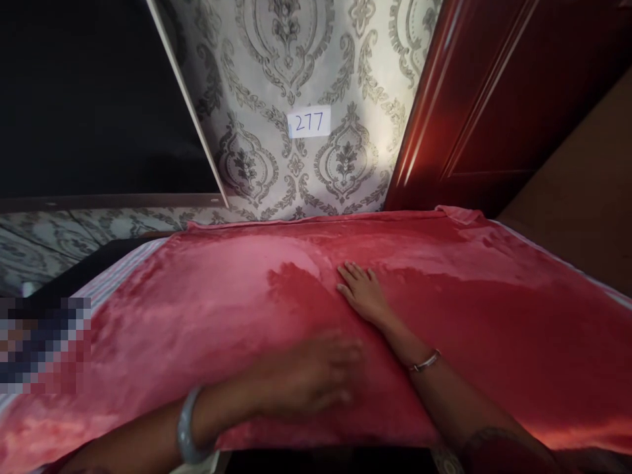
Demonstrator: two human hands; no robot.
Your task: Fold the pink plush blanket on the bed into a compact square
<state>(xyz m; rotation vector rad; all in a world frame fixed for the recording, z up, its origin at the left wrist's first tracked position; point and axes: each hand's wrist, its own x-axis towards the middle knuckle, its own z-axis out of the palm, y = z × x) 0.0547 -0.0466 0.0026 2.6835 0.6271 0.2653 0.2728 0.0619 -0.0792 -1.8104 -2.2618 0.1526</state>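
A plush red-pink blanket (197, 316) lies spread over a raised surface, its nap brushed into lighter and darker patches. Flat on its middle rests my right hand (363, 289), fingers stretched out, with a thin silver bangle on the wrist. My left hand (311, 375) is nearer to me, over the front part of the blanket, and smeared by motion; I cannot tell whether it touches the cloth. Its fingers look extended, with nothing visible in them. A thick pale bangle (186, 426) circles the left wrist.
A large dark screen (99, 99) stands at the left. Behind the blanket is a patterned wall (291, 171) with a paper label (309, 122) reading 277. Dark red wood panelling (474, 99) rises at the right. Striped cloth (123, 270) shows along the blanket's left edge.
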